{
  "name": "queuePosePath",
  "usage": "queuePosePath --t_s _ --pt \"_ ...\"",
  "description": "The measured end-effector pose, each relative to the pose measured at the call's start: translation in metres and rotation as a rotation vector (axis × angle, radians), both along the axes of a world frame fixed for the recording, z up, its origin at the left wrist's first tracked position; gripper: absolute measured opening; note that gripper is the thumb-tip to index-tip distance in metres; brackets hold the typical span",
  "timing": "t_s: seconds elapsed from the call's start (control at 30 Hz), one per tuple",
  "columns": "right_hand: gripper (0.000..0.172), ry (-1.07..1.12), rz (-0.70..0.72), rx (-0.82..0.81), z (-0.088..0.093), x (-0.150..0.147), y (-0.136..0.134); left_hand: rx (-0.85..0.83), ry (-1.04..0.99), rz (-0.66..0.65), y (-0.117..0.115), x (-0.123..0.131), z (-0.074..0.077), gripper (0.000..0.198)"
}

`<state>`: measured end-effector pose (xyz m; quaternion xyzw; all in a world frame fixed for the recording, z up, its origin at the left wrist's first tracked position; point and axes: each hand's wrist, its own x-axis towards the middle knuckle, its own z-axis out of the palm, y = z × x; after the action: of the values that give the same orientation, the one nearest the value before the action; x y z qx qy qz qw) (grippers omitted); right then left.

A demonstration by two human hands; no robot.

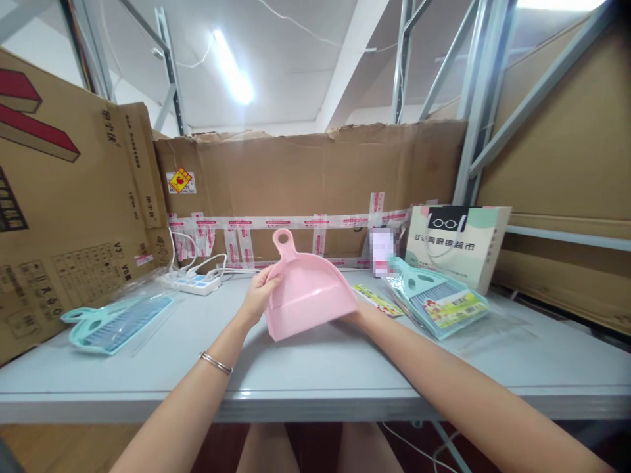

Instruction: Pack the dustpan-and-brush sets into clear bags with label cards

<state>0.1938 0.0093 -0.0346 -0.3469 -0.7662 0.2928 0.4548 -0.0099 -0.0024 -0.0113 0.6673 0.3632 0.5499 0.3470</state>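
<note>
A pink dustpan (310,289) is held up over the middle of the table, its handle with a round hole pointing up and away from me. My left hand (261,293) is closed on its left edge, thumb on the inner face. On the other side, my right hand (352,315) reaches beneath the pan's right edge; its fingers are hidden behind the pink plastic. A teal dustpan and brush set (116,325) in clear wrapping lies at the left. More wrapped teal dustpan sets (438,299) are piled at the right, next to a printed card (378,301).
Behind stand a long taped cardboard box (296,171), a white power strip (197,282) with cables, and a paper bag (458,246). A large box (73,217) bounds the left; metal shelf posts (476,112) rise at the right. The grey table's front edge (325,407) is near me.
</note>
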Motion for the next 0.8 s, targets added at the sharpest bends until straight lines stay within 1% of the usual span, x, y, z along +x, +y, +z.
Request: queuePosePath --t_s 0.07,0.17,0.2,0.23,0.27,0.33,0.4,0.5,0.57,0.6,0.67,0.8 --pt "0.006 -0.097 0.044 0.024 0.003 0.003 -0.004 0.116 -0.088 0.191 0.002 -0.003 0.002 0.035" --pt "0.008 -0.284 0.068 0.161 0.012 0.013 -0.014 0.297 -0.180 0.505 0.001 -0.009 0.006 0.036" --pt "0.011 -0.297 0.056 0.205 0.017 0.017 -0.018 0.345 -0.188 0.575 0.000 -0.011 0.008 0.037" --pt "0.015 -0.262 0.034 0.232 0.022 0.021 -0.022 0.377 -0.184 0.618 -0.001 -0.012 0.009 0.038" --pt "0.018 -0.186 0.008 0.232 0.027 0.024 -0.026 0.391 -0.171 0.634 -0.002 -0.013 0.010 0.039" --pt "0.022 -0.024 -0.015 0.187 0.036 0.025 -0.033 0.361 -0.135 0.595 -0.002 -0.012 0.009 0.040" --pt "0.025 0.059 -0.009 0.124 0.039 0.021 -0.037 0.279 -0.083 0.478 0.000 -0.009 0.006 0.041" --pt "0.026 0.089 -0.025 0.106 0.034 0.006 -0.039 0.146 0.003 0.178 0.004 -0.001 0.001 0.040" --pt "0.024 0.104 -0.078 0.144 0.028 -0.005 -0.038 0.068 0.015 -0.016 0.004 0.006 -0.002 0.043" --pt "0.024 0.106 -0.110 0.172 0.025 -0.010 -0.038 0.029 0.003 -0.083 0.002 0.008 -0.003 0.044" --pt "0.021 0.088 -0.179 0.241 0.020 -0.016 -0.038 -0.038 -0.038 -0.149 -0.001 0.013 -0.003 0.047" --pt "0.018 -0.011 -0.356 0.447 0.019 -0.017 -0.038 -0.113 -0.084 -0.190 -0.007 0.015 -0.001 0.055"
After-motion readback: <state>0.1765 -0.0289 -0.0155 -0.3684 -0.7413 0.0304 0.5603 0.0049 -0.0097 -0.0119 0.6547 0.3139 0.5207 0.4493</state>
